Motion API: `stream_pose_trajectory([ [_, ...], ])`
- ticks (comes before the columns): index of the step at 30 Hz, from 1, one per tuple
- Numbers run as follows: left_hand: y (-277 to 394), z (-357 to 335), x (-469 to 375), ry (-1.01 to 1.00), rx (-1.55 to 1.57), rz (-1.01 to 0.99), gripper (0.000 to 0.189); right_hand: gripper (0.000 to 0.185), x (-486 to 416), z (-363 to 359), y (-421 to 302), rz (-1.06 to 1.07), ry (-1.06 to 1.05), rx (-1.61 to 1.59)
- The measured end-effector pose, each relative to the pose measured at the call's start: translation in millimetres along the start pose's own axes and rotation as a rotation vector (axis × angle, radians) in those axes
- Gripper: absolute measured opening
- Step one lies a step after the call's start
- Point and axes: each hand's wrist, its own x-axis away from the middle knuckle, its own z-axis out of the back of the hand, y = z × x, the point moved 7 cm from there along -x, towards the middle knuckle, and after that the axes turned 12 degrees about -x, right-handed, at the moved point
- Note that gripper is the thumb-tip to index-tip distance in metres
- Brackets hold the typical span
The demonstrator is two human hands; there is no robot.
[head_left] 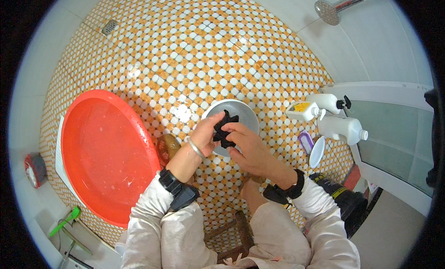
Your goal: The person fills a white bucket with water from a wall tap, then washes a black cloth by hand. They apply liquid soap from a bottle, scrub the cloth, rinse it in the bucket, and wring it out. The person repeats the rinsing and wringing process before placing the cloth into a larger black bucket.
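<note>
A bunched black cloth (226,128) is held between my two hands, over a round white basin (251,113) on the tiled floor. My left hand (205,131) grips the cloth from the left, thumb along its upper edge. From the right, my right hand (248,147) pinches it with bent fingers. The basin looks grey inside; I cannot tell how much water it holds. Both wrists wear black straps, and a silver bangle (195,147) circles the left one.
To the left stands a large red plastic tub (107,157) of soapy-looking water. White bottles (339,128), a purple-rimmed brush (306,142) and a white oval dish (317,152) lie at right. A black bucket (342,196) stands near my right arm. A floor drain (110,27) lies far left.
</note>
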Motion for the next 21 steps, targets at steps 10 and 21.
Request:
stream_pose_trajectory([
  [10,-16,-20,-6,-0.107,0.253,-0.008,0.046,0.026,-18,3,20,0.245,0.51,0.244],
  [21,-18,-45,8,-0.358,0.163,0.07,0.018,0.02,-37,1,67,-0.235,0.013,-0.958],
])
